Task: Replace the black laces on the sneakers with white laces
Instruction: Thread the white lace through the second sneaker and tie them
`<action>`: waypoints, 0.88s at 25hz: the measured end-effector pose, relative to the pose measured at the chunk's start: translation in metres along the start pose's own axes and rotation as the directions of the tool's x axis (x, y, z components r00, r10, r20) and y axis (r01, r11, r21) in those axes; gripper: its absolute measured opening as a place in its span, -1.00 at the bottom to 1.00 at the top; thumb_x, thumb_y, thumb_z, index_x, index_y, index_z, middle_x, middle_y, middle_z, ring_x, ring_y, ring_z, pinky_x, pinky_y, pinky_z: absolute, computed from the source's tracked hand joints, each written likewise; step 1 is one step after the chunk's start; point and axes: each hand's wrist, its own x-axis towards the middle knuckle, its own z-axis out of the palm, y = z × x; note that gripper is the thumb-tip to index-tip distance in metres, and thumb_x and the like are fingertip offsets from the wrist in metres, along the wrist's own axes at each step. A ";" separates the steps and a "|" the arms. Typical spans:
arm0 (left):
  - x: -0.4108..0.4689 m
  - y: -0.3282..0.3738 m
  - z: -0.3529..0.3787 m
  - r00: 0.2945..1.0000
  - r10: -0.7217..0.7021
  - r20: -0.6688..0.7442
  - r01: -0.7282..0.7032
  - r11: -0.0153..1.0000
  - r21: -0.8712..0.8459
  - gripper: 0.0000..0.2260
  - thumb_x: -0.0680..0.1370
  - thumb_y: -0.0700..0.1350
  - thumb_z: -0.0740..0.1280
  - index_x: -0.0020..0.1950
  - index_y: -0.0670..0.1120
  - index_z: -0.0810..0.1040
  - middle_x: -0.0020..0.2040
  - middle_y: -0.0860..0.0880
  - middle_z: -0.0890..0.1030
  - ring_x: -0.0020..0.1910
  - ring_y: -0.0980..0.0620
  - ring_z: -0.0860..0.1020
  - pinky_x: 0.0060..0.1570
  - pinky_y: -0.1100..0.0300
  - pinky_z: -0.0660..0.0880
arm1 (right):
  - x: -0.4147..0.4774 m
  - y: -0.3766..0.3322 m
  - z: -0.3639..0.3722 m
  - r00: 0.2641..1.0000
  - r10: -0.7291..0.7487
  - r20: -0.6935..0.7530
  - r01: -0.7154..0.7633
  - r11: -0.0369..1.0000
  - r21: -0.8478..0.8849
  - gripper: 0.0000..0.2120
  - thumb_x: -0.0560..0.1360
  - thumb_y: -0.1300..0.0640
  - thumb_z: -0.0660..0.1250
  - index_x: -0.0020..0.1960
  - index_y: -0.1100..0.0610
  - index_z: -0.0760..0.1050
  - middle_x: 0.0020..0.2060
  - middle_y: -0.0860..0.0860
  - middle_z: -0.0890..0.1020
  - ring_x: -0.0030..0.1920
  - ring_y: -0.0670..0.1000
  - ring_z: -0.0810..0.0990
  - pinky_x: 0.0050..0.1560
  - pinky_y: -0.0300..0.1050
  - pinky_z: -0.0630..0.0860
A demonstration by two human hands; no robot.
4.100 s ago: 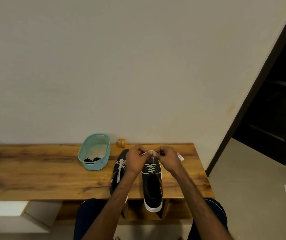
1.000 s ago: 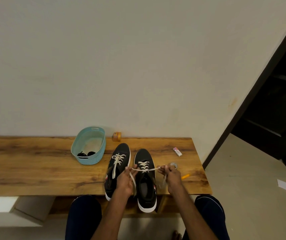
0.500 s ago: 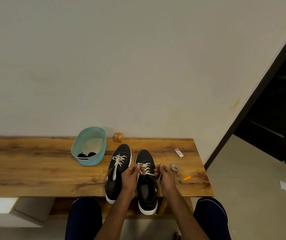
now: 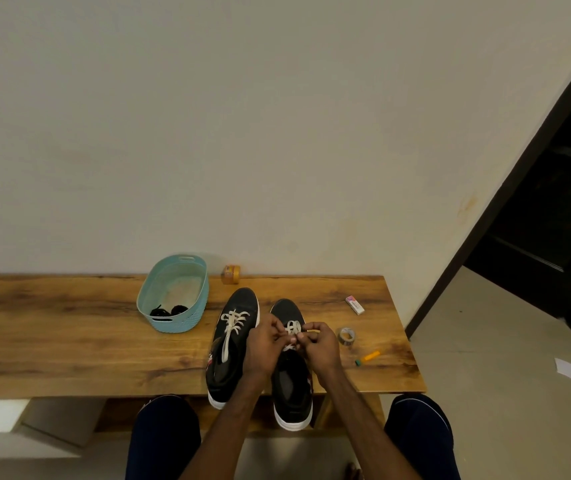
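Note:
Two black sneakers with white soles stand side by side at the wooden bench's point(image 4: 69, 344) front edge, heels toward me. The left sneaker point(image 4: 232, 348) carries a white lace with a loose end trailing down its tongue. Over the right sneaker point(image 4: 292, 386) my left hand point(image 4: 265, 344) and my right hand point(image 4: 322, 344) meet, each pinching part of its white lace point(image 4: 292, 329) above the eyelets. The fingers hide most of the lacing there. Black laces point(image 4: 169, 310) lie in the light blue basket point(image 4: 176, 296).
A small orange tape roll point(image 4: 230, 274) sits by the wall. Right of the sneakers lie an eraser-like packet point(image 4: 355, 304), a grey tape roll point(image 4: 347, 336) and an orange marker point(image 4: 368, 357). The bench ends at right, beside a dark doorway.
A second ago my hands held the white lace ends stretched wide apart. They have since come together over the right sneaker's tongue, fingers close on the lace.

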 end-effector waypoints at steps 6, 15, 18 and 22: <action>0.005 0.000 -0.001 1.000 0.019 -0.024 -0.018 0.999 0.050 -0.86 0.43 -0.25 0.52 -0.21 -0.05 0.61 -0.27 0.06 0.67 -0.26 0.25 0.63 -0.18 0.28 0.60 | 0.000 -0.009 0.001 0.980 -0.133 0.145 0.155 0.976 -0.150 -0.80 0.55 0.32 0.35 0.02 0.10 0.68 -0.12 -0.03 0.73 -0.09 -0.08 0.69 -0.04 -0.20 0.62; 0.009 0.000 -0.012 0.998 -0.063 0.024 0.055 0.966 0.253 -0.92 0.42 -0.02 0.50 -0.15 0.05 0.63 -0.28 0.10 0.65 -0.27 0.16 0.60 -0.20 0.07 0.58 | 0.006 -0.022 -0.011 0.901 -0.144 0.410 0.325 0.849 -0.416 -0.76 0.46 0.12 0.50 0.12 0.09 0.68 -0.07 -0.09 0.72 -0.08 -0.22 0.63 -0.07 -0.36 0.50; 0.006 -0.001 -0.012 0.998 -0.055 0.015 0.049 0.959 0.278 -0.73 0.35 0.11 0.57 -0.26 0.02 0.54 -0.36 0.09 0.59 -0.35 0.14 0.54 -0.34 0.16 0.44 | 0.007 -0.020 -0.009 0.933 -0.192 0.304 0.316 0.842 -0.437 -0.85 0.56 0.15 0.39 -0.09 0.15 0.71 -0.35 -0.10 0.66 -0.34 -0.26 0.58 -0.29 -0.40 0.41; 0.000 -0.003 -0.011 0.999 -0.018 0.049 0.003 0.953 0.303 -0.70 0.34 0.08 0.58 -0.31 0.07 0.46 -0.36 0.12 0.56 -0.37 0.20 0.51 -0.40 0.25 0.31 | 0.006 -0.016 -0.002 0.994 -0.088 0.070 0.107 0.927 -0.359 -0.93 0.56 0.18 0.40 -0.03 0.16 0.65 -0.25 -0.04 0.68 -0.27 -0.19 0.64 -0.30 -0.36 0.52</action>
